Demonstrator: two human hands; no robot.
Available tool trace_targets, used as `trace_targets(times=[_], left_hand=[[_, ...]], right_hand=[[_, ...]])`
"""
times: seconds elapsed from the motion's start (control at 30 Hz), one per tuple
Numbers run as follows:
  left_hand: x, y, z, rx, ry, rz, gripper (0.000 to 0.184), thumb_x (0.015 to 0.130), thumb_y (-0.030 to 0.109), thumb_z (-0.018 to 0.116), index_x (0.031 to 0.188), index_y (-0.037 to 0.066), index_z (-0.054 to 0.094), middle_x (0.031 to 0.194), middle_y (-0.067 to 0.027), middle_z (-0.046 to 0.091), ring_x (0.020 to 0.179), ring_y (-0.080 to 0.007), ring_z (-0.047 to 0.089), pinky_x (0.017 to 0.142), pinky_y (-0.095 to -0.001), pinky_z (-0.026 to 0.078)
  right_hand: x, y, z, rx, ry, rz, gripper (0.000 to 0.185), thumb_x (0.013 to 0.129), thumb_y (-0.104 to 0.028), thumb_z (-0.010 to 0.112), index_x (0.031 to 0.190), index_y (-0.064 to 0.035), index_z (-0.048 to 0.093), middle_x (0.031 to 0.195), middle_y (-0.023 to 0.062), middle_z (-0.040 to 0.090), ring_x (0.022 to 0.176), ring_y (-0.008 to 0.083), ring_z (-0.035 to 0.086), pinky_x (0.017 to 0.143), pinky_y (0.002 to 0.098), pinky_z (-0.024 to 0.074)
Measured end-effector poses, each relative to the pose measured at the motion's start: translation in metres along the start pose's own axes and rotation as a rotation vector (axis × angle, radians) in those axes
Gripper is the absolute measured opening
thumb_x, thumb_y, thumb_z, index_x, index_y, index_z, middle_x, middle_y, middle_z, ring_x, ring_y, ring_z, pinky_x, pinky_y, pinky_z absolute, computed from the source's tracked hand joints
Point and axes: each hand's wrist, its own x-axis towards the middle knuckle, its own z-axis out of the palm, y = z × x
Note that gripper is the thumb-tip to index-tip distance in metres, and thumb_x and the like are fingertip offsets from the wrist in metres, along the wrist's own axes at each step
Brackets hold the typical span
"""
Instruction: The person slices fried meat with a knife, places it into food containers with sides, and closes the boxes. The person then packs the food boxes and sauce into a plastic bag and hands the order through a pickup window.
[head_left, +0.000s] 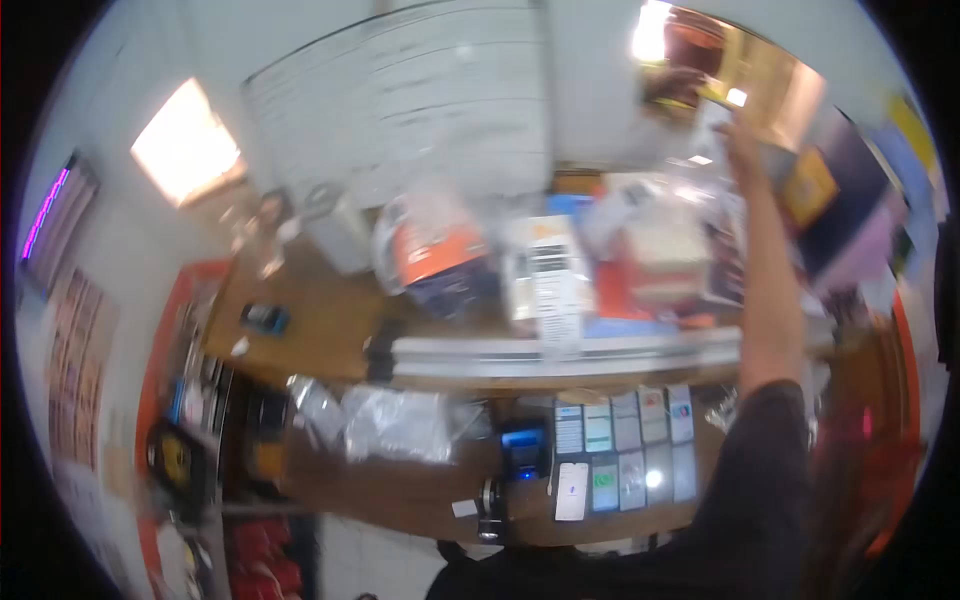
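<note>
Right hand (738, 145): bare, with the arm stretched from a dark sleeve (755, 470) to the upper right; blurred by motion, so that its grip or finger spread cannot be told. Left hand: out of view, its state not determinable.

Item nearest the right hand: one pale, flat-looking piece with a yellowish upper edge (712, 112), located just beside or against the fingers, in front of a bright framed opening (775, 75); whether it is held cannot be told.

Lower level: one brown wooden tabletop (390, 492). On its right part, ten flat rectangular phone-like devices (626, 420) are laid in two rows of five, most with lit screens. To their left are placed one dark boxy device with a glowing blue display (522, 450), one black-and-silver strap-like article (490, 510) and one small white card (465, 508). Further left, crumpled clear plastic bags (398, 425) are spread.

Upper level: one raised brown wooden surface (290, 310), edged at the front by a long whitish bar (640, 357). On it are set one small dark handset with a blue part (264, 318), one orange-and-dark-blue packet in clear plastic (435, 250) and one white box with black print (518, 280). Behind, a lined whiteboard (400, 120) is mounted on the wall.
</note>
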Motion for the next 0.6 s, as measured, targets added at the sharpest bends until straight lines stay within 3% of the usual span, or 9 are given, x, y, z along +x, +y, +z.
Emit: trace_targets(times=[0.1, 0.13, 0.2, 0.23, 0.27, 0.37, 0.43, 0.5, 0.6], left_hand=[[0.004, -0.044, -0.020, 0.297, -0.109, -0.049, 0.043, 0.104, 0.024, 0.044, 0.146, 0.013, 0.049, 0.141, -0.0046, 0.058, 0.128, -0.0193, 0.054, 0.109, -0.0395, 0.042], [-0.020, -0.080, -0.043, -0.351, -0.281, 0.298, 0.051, 0.104, 0.030, 0.042, 0.149, 0.005, 0.041, 0.145, -0.0141, 0.053, 0.124, -0.0253, 0.059, 0.103, -0.0442, 0.048], [0.009, -0.109, -0.010, 0.421, 0.222, 0.105, 0.074, 0.093, 0.064, 0.051, 0.141, 0.008, 0.053, 0.143, -0.0200, 0.054, 0.131, -0.0363, 0.052, 0.111, -0.0457, 0.041], [-0.042, -0.089, -0.016, 0.316, 0.260, -0.004, 0.077, 0.090, 0.063, 0.056, 0.141, 0.005, 0.052, 0.142, -0.0211, 0.054, 0.133, -0.0385, 0.050, 0.112, -0.0455, 0.040], [-0.094, -0.051, -0.019, 0.121, 0.289, -0.041, 0.074, 0.089, 0.059, 0.061, 0.136, 0.002, 0.056, 0.141, -0.0222, 0.055, 0.131, -0.0383, 0.051, 0.111, -0.0446, 0.041], [-0.123, -0.029, -0.023, 0.153, 0.338, 0.023, 0.063, 0.088, 0.050, 0.067, 0.130, 0.003, 0.062, 0.134, -0.0208, 0.061, 0.125, -0.0326, 0.058, 0.107, -0.0415, 0.044], [-0.153, 0.019, -0.041, -0.147, 0.413, 0.267, 0.050, 0.090, 0.037, 0.070, 0.127, 0.004, 0.063, 0.127, -0.0170, 0.065, 0.117, -0.0272, 0.062, 0.101, -0.0384, 0.048], [-0.200, 0.090, -0.077, -0.417, 0.459, 0.581, 0.038, 0.087, 0.005, 0.063, 0.125, 0.001, 0.061, 0.122, -0.0124, 0.067, 0.115, -0.0214, 0.061, 0.100, -0.0348, 0.048], [-0.280, 0.174, -0.134, -0.523, 0.408, 0.998, 0.042, 0.084, -0.003, 0.057, 0.125, 0.003, 0.058, 0.125, -0.0110, 0.065, 0.112, -0.0219, 0.062, 0.099, -0.0392, 0.048]], right_hand=[[0.012, 0.022, 0.036, -0.204, -0.092, -0.097, 0.073, 0.080, -0.008, 0.068, 0.146, 0.0015, 0.038, 0.133, 0.0146, 0.053, 0.107, 0.0225, 0.057, 0.091, 0.0341, 0.0481], [0.020, 0.031, 0.056, -0.236, -0.139, -0.120, 0.071, 0.081, -0.009, 0.067, 0.144, 0.0016, 0.039, 0.133, 0.0147, 0.053, 0.107, 0.0224, 0.057, 0.091, 0.0341, 0.0481], [0.032, 0.034, 0.094, -0.325, -0.180, -0.191, 0.067, 0.082, -0.011, 0.067, 0.142, 0.0017, 0.041, 0.132, 0.0149, 0.054, 0.106, 0.0224, 0.057, 0.090, 0.0339, 0.0481], [0.036, 0.032, 0.113, -0.385, -0.184, -0.231, 0.065, 0.082, -0.011, 0.067, 0.141, 0.0018, 0.042, 0.132, 0.0149, 0.054, 0.105, 0.0223, 0.057, 0.090, 0.0339, 0.0481], [0.029, 0.020, 0.128, -0.438, -0.164, -0.267, 0.064, 0.083, -0.012, 0.067, 0.140, 0.0019, 0.043, 0.132, 0.0150, 0.054, 0.105, 0.0223, 0.057, 0.090, 0.0338, 0.0480], [-0.024, -0.042, 0.166, -0.551, -0.033, -0.424, 0.058, 0.085, -0.014, 0.067, 0.136, 0.0021, 0.045, 0.131, 0.0153, 0.054, 0.103, 0.0221, 0.058, 0.089, 0.0336, 0.0480], [-0.082, -0.098, 0.181, -0.554, 0.067, -0.563, 0.055, 0.086, -0.016, 0.066, 0.134, 0.0022, 0.047, 0.130, 0.0155, 0.055, 0.102, 0.0221, 0.058, 0.088, 0.0334, 0.0479], [-0.150, -0.166, 0.207, -0.479, 0.106, -0.709, 0.052, 0.087, -0.018, 0.066, 0.132, 0.0024, 0.049, 0.130, 0.0157, 0.055, 0.101, 0.0220, 0.058, 0.088, 0.0333, 0.0479], [-0.266, -0.265, 0.244, -0.326, 0.065, -0.900, 0.048, 0.089, -0.020, 0.066, 0.128, 0.0026, 0.052, 0.129, 0.0160, 0.055, 0.100, 0.0219, 0.058, 0.087, 0.0331, 0.0479]])
